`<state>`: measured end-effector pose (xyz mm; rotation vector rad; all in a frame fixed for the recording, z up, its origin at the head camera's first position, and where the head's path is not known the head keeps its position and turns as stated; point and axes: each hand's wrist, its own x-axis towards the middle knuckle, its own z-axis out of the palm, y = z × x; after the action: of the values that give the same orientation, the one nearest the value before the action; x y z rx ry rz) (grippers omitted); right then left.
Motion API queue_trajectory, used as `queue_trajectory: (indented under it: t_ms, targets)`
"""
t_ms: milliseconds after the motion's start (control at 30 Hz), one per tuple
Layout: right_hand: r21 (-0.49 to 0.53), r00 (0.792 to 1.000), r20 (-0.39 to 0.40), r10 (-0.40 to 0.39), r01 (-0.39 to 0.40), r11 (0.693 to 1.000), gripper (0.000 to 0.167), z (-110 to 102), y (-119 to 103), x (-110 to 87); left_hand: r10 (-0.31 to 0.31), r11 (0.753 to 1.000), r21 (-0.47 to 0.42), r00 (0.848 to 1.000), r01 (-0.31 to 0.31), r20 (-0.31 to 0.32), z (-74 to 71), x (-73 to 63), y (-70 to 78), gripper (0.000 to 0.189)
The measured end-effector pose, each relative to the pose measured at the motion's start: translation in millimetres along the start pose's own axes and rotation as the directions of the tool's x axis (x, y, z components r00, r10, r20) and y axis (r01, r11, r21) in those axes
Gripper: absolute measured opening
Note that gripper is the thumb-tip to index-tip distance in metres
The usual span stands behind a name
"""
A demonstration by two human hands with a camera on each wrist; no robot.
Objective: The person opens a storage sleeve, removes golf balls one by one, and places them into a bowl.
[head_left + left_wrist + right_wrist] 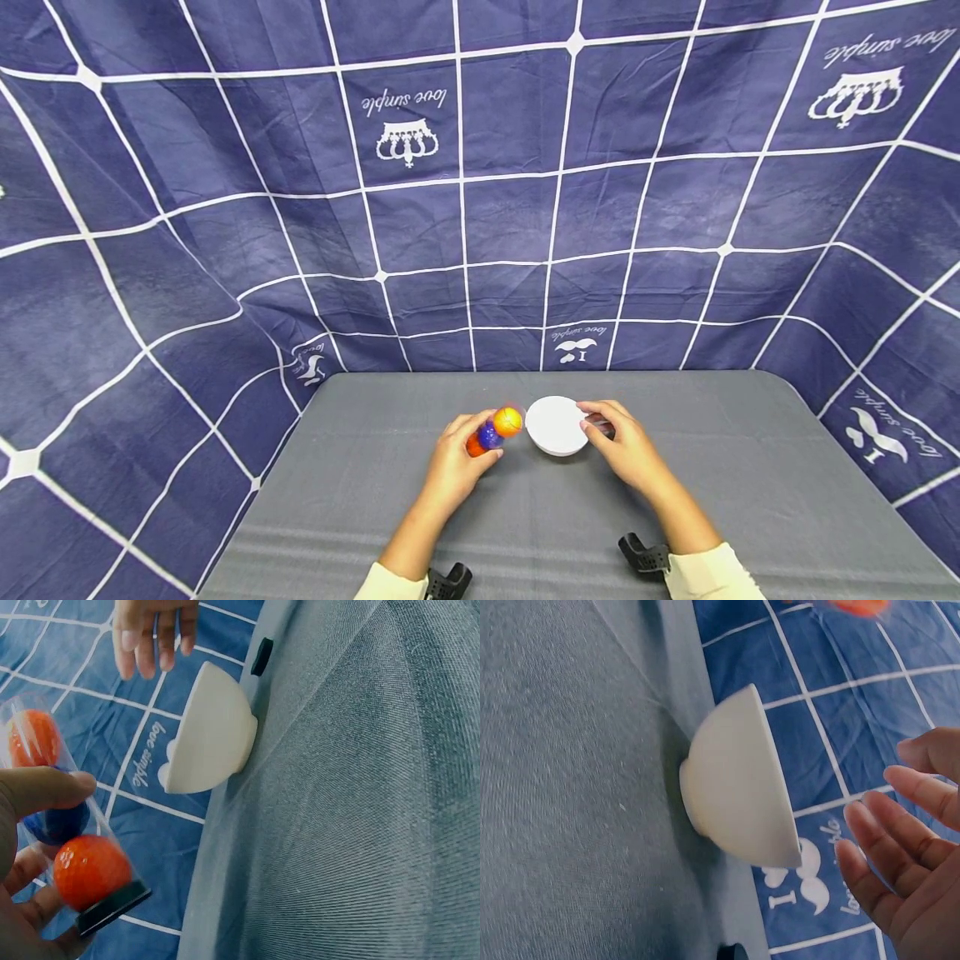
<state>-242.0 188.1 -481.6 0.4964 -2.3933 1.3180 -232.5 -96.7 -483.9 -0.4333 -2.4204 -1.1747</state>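
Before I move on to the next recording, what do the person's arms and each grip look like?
The left grip and right grip are bare, ungloved hands. The left sleeve and right sleeve are pale cream, ending on the forearms. Beside the cuffs sit a left fitting and a right fitting, both black and curved. No cables or lettering can be seen on them.

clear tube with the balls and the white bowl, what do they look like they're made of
Clear tube: probably thin, glossy plastic, being see-through with pale reflections along it.
Balls: smooth and shiny, with bright highlights on the orange one; plastic or rubber, hard to tell inside the tube.
White bowl: perhaps ceramic, given its smooth, opaque wall, though hard plastic is possible.
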Motion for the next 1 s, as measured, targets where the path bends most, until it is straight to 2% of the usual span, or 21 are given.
queue_trajectory:
  t_ms: [200,333,467,667,867,1000]
  targets:
    - [0.017,0.999,0.041,0.013,-0.014,1.000,0.027,7.7,-8.6,-3.3,0.055,0.991,0.119,0.998,-0.053,-0.011,-0.6,0.5,6.3,0.058]
    - [0.034,0.997,0.076,0.033,-0.035,0.999,0.029,13.1,-13.4,-4.5,0.114,0.971,0.213,0.993,-0.107,-0.021,-0.4,0.8,7.2,0.057]
    - [0.137,0.992,0.119,0.047,-0.063,0.989,0.031,20.7,-17.7,-4.7,0.182,0.942,0.290,0.983,-0.167,-0.024,0.7,0.6,6.5,0.058]
    - [0.291,0.978,0.191,0.082,-0.137,0.947,0.035,26.5,-25.6,-7.3,0.264,0.903,0.355,0.964,-0.243,-0.011,1.3,1.2,7.6,0.057]
    - [0.324,0.966,0.239,0.102,-0.178,0.929,0.038,30.8,-29.0,-8.4,0.258,0.889,0.379,0.965,-0.255,0.044,1.6,1.3,8.2,0.060]
    - [0.369,0.962,0.258,0.086,-0.180,0.912,0.041,35.9,-27.7,-9.8,0.262,0.883,0.387,0.963,-0.266,0.066,2.1,1.5,7.6,0.060]
